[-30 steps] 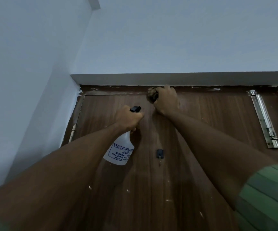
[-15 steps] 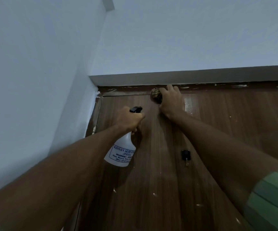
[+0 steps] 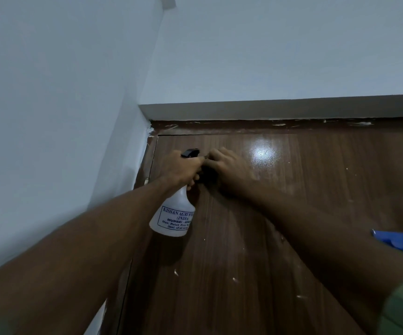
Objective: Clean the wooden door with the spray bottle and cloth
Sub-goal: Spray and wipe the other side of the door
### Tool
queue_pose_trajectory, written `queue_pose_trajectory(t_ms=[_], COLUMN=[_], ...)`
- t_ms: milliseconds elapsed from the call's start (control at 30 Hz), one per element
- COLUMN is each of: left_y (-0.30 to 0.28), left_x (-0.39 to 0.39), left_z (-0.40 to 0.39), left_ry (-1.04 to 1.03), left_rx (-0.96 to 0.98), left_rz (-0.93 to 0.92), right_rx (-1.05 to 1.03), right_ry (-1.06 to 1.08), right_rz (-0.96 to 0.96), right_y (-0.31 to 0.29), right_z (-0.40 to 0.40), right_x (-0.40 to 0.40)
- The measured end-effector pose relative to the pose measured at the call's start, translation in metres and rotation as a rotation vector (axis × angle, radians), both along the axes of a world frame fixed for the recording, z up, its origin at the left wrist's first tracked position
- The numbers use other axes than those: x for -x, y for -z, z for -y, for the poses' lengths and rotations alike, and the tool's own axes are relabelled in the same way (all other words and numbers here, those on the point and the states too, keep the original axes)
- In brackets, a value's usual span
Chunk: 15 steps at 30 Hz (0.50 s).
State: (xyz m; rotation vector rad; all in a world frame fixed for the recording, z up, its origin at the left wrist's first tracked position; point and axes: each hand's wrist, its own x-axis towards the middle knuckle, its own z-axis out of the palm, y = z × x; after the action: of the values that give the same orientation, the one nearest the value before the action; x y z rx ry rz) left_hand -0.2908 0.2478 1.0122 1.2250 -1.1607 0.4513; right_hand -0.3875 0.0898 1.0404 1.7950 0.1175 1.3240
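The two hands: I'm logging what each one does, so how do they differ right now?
The left hand grips the spray bottle by its neck, clear of the door. The right hand rests against the door, whatever it holds hidden. Both are raised near the door's top left corner.

On the spray bottle (image 3: 174, 213) we read "KISSAN AGRI SP…", "(INDIA", "MUMBAI - 400…", "Max. Retail Price…"; the rest runs out of sight.

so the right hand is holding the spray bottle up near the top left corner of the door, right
Not quite: the left hand grips the spray bottle, as the head view shows. It is held near the top left corner of the door; the right hand rests on the door beside it.
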Motion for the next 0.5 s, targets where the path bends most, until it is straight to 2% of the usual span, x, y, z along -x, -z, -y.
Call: queue_pose_trajectory(t_ms=[33, 133, 200, 267, 367, 400, 500], left_y=[0.0, -0.002, -0.006, -0.008, -0.004, -0.002, 0.001], left_x=[-0.002, -0.007, -0.009, -0.011, -0.015, -0.017, -0.024], left_z=[-0.003, -0.011, -0.017, -0.024, -0.031, -0.032, -0.036], left_ry=[0.003, -0.005, -0.026, -0.024, -0.025, -0.034, -0.066], left_rx=[-0.005, -0.008, 0.017, 0.04, 0.042, 0.037, 0.041], left_rz=[0.006, 0.011, 0.005, 0.001, -0.009, -0.013, -0.04], right_rx=[-0.003, -0.187, -0.312, -0.248, 0.077, 0.137, 0.004], right_ry=[0.039, 0.08, 0.052, -0.006, 0.038, 0.076, 0.1], right_rz=[0.02, 0.306, 0.41, 0.35, 0.05, 0.018, 0.189], right_y=[-0.013, -0.052, -0.05, -0.026, 0.003, -0.003, -0.042], right_z=[0.001, -0.007, -0.018, -0.023, -0.006, -0.004, -0.023], right_x=[0.001, -0.002, -0.014, -0.027, -0.034, -0.032, -0.03])
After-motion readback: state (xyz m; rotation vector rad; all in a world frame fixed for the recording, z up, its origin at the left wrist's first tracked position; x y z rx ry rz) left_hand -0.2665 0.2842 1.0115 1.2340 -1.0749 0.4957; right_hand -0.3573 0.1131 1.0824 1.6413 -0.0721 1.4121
